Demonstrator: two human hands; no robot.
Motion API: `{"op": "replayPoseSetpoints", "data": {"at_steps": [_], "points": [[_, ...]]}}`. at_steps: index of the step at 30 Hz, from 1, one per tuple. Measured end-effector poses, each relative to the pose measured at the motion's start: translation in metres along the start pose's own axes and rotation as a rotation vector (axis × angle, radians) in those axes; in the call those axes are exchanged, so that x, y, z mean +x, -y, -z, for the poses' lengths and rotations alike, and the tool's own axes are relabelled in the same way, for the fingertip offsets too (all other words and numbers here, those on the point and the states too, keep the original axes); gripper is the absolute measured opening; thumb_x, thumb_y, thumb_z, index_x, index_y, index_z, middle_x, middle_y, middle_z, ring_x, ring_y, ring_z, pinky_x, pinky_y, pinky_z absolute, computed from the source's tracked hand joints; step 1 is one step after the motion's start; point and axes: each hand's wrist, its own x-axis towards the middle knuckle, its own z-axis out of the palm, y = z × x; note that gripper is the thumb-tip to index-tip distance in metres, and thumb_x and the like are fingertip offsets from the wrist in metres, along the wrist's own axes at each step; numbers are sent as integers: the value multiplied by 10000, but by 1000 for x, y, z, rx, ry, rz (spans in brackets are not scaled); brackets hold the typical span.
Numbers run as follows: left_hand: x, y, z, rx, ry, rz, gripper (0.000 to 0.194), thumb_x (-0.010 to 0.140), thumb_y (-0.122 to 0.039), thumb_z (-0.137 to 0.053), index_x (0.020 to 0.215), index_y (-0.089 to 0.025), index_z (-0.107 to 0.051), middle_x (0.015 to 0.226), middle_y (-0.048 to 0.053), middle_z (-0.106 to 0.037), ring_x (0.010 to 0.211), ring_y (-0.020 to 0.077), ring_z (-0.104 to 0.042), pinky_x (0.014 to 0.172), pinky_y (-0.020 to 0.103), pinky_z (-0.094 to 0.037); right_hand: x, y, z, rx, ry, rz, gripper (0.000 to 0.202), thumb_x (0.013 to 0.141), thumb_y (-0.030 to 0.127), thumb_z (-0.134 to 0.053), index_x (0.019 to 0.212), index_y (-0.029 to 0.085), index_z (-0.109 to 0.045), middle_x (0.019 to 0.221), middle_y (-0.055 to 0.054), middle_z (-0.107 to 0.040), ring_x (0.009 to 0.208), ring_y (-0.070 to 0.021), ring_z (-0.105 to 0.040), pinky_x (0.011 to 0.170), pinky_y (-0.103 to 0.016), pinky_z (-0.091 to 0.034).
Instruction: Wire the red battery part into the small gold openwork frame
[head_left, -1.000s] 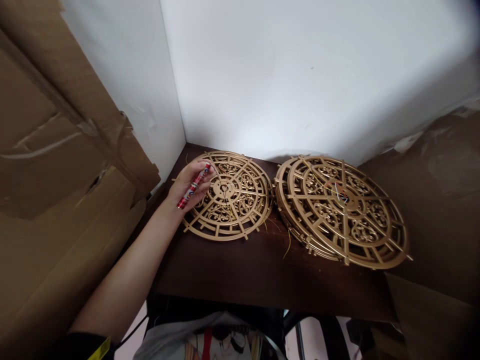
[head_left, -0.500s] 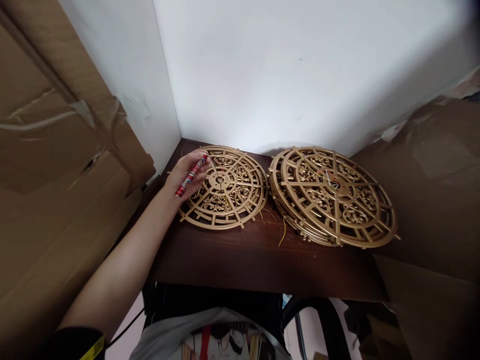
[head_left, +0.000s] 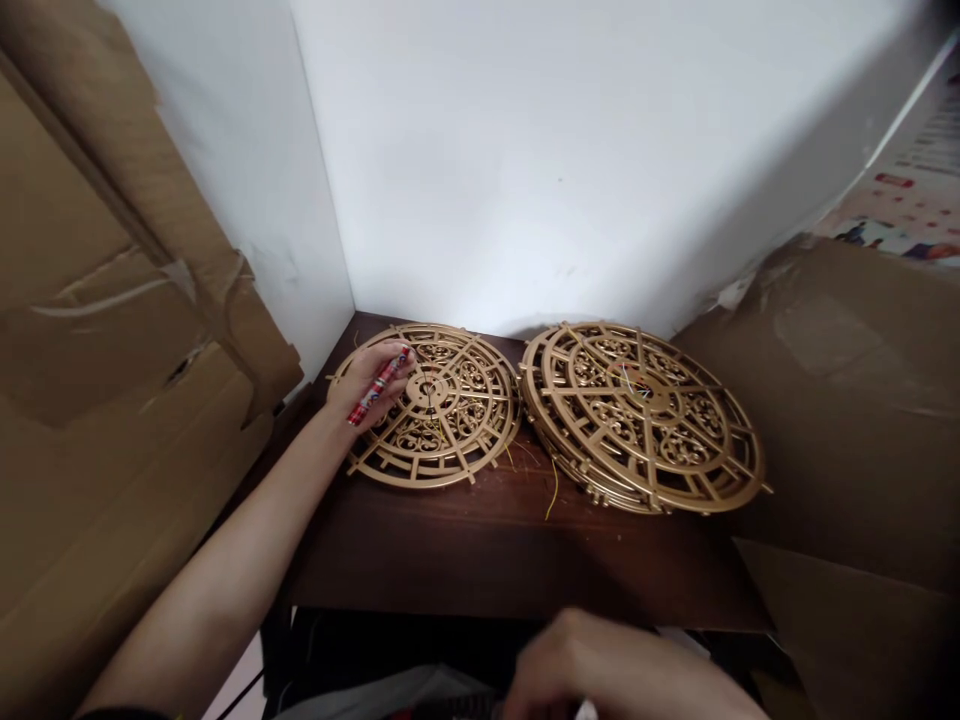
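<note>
My left hand [head_left: 375, 378] is closed round a slim red patterned stick [head_left: 379, 386], over the left edge of a round gold openwork frame [head_left: 472, 470]. That frame lies on the dark brown table, with thin dark and yellow strands near its hub. At the bottom edge, in front of the table, my right hand [head_left: 559, 655] is bent downward and blurred; its fingers are mostly hidden, and a small white bit shows beside it. A stack of similar gold frames [head_left: 686, 440] sits to the right, its top one tilted, with white and red bits at its centre.
Cardboard stands at the left [head_left: 90, 400] and at the right [head_left: 862, 400]. A white wall [head_left: 525, 180] rises behind the dark table [head_left: 420, 560]. A yellow strand [head_left: 553, 492] hangs by the stack. Printed paper [head_left: 907, 200] shows at the upper right.
My right hand has come into view at the bottom. The view has shifted, so the frames and table appear lower and slightly left. My left hand still holds the red stick.
</note>
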Motion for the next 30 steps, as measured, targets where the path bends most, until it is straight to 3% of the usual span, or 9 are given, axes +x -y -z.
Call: {"op": "replayPoseSetpoints", "data": {"at_steps": [2, 4, 6, 8, 11, 14, 20, 25, 30], "points": [[0, 0, -1, 13, -3, 9, 94, 638, -135, -686, 669, -107, -602, 597, -13, -535, 428, 13, -386, 311, 98, -260, 15, 5, 24, 67, -191, 183, 183, 922, 264, -549, 1002, 218, -706, 866, -22, -719, 750, -126, -667, 726, -256, -510], [1, 1, -1, 29, 3, 4, 99, 634, -141, -685, 664, -101, -600, 580, -13, -527, 419, 13, -376, 307, 99, -257, 40, 8, 44, 75, -547, 288, 168, 916, 263, -549, 989, 205, -689, 878, -23, -699, 753, -119, -631, 688, -242, -485], [1, 2, -2, 47, 2, -8, 110, 631, -150, -688, 657, -100, -593, 560, -17, -516, 409, 14, -363, 305, 101, -258, 71, 6, 58, 26, -906, 305, 188, 895, 255, -567, 1046, 203, -666, 943, -39, -684, 781, -129, -598, 669, -245, -461], [1, 2, -2, 58, -15, -21, 125, 630, -156, -696, 659, -104, -586, 547, -24, -506, 407, 17, -361, 307, 102, -265, 105, 0, 67, 31, -1057, 286, 265, 866, 269, -601, 1118, 196, -637, 1001, -50, -679, 700, -117, -553, 640, -252, -446], [1, 2, 2, 55, -56, -57, 149, 619, -154, -713, 684, -106, -587, 572, -18, -531, 431, 22, -390, 322, 97, -284, 144, -12, 71, 176, -930, 306, 351, 802, 300, -673, 1139, 208, -639, 977, -32, -700, 587, -94, -492, 573, -242, -420], [3, 2, 6, 38, -78, -95, 165, 612, -147, -718, 713, -104, -596, 624, -2, -569, 464, 25, -419, 334, 94, -297, 162, -22, 70, 364, -784, 344, 215, 772, 354, -699, 911, 191, -719, 755, -10, -695, 562, -98, -507, 548, -235, -399], [3, 3, 8, 11, -91, -87, 170, 610, -135, -718, 716, -107, -588, 634, -2, -569, 485, 29, -438, 342, 91, -303, 163, -40, 72, 752, -896, 428, 193, 709, 352, -762, 821, 199, -729, 730, -12, -709, 629, -114, -598, 591, -231, -469], [5, 6, 7, 10, -80, -70, 161, 623, -143, -717, 674, -107, -569, 590, -17, -542, 430, 15, -386, 318, 97, -268, 160, -41, 71, 771, -861, 477, 227, 737, 394, -744, 831, 189, -714, 718, -20, -700, 596, -115, -592, 581, -247, -491], [5, 10, 7, 33, -90, -63, 146, 642, -151, -715, 686, -103, -584, 616, -1, -572, 452, 26, -440, 338, 102, -304, 159, -35, 67, 686, -916, 526, 329, 687, 287, -768, 991, 222, -661, 812, -1, -673, 666, -114, -589, 642, -252, -496]]}}
